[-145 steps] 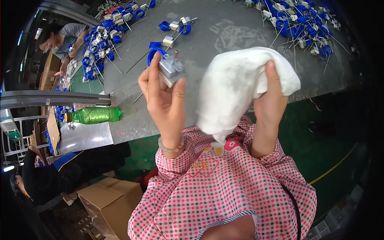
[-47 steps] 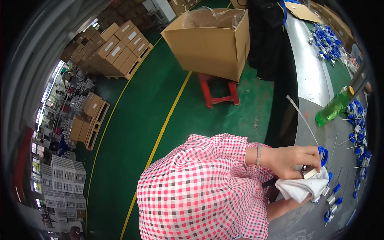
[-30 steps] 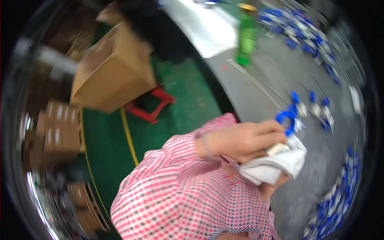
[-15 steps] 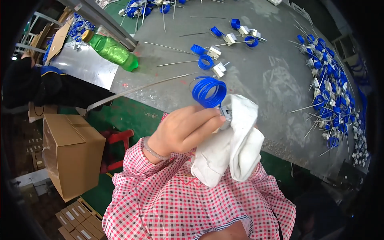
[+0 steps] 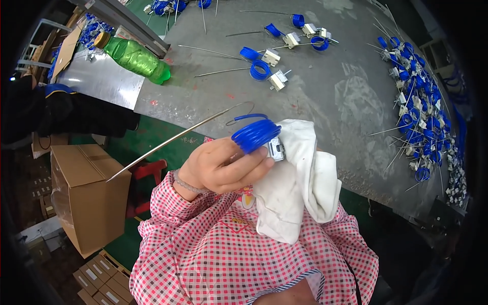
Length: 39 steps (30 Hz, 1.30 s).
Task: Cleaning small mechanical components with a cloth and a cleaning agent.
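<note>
My left hand (image 5: 221, 165) is closed on a capillary thermostat (image 5: 275, 149), with fingertips at its small metal body. Its blue coil (image 5: 255, 134) rests above my fingers, and a long thin metal probe (image 5: 175, 136) sticks out to the lower left. Against the right side of the metal body lies a folded white cloth (image 5: 292, 193). My right hand is almost wholly hidden behind this cloth, which it holds up in front of my checked smock.
Several similar thermostats (image 5: 278, 80) lie spread over the grey table (image 5: 315, 109). A large heap of them (image 5: 414, 109) covers its right side. A green bottle (image 5: 134, 58) lies at the left, above a cardboard box (image 5: 96, 198). Another person's dark sleeve (image 5: 76, 109) shows far left.
My left hand has shifted slightly left and down with the thermostat. Its coil has tipped, and the probe now slants lower to the left. The cloth's lower folds hang slightly further right.
</note>
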Each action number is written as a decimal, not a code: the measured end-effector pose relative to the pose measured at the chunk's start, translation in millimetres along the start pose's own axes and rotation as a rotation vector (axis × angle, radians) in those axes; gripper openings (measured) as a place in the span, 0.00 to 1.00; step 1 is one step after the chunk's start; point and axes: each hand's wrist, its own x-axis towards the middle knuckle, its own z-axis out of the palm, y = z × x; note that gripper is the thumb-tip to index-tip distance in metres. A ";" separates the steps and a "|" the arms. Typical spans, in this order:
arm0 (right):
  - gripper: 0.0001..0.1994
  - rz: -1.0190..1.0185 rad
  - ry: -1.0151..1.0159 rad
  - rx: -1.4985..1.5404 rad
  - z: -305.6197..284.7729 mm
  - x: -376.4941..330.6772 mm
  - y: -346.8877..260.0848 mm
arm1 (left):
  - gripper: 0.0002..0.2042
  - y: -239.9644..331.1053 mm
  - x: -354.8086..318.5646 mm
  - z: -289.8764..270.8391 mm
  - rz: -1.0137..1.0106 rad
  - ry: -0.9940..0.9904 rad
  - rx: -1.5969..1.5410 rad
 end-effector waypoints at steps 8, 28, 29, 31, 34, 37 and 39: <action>0.12 0.528 0.392 0.199 4.9 -16.6 4.0 | 0.15 -12.9 -32.1 -19.1 -0.477 0.274 0.177; 0.24 0.140 0.502 -0.711 -13.6 8.7 35.3 | 0.18 16.2 -0.4 -9.2 -1.451 0.680 -1.447; 0.24 0.138 0.502 -0.709 -6.9 12.0 32.4 | 0.16 18.7 1.6 -7.9 -1.406 0.588 -1.267; 0.28 0.275 0.646 -0.049 4.7 19.0 25.0 | 0.17 22.4 0.8 -4.6 -1.401 0.620 -1.237; 0.27 0.232 0.671 0.161 6.6 19.8 24.7 | 0.20 28.0 8.3 -7.1 -1.341 0.577 -1.175; 0.25 0.151 0.701 0.497 11.5 19.3 37.6 | 0.20 30.6 7.8 -5.2 -1.323 0.545 -1.218; 0.24 0.096 0.718 0.714 13.6 21.8 45.1 | 0.21 31.0 10.5 -6.4 -1.331 0.532 -1.237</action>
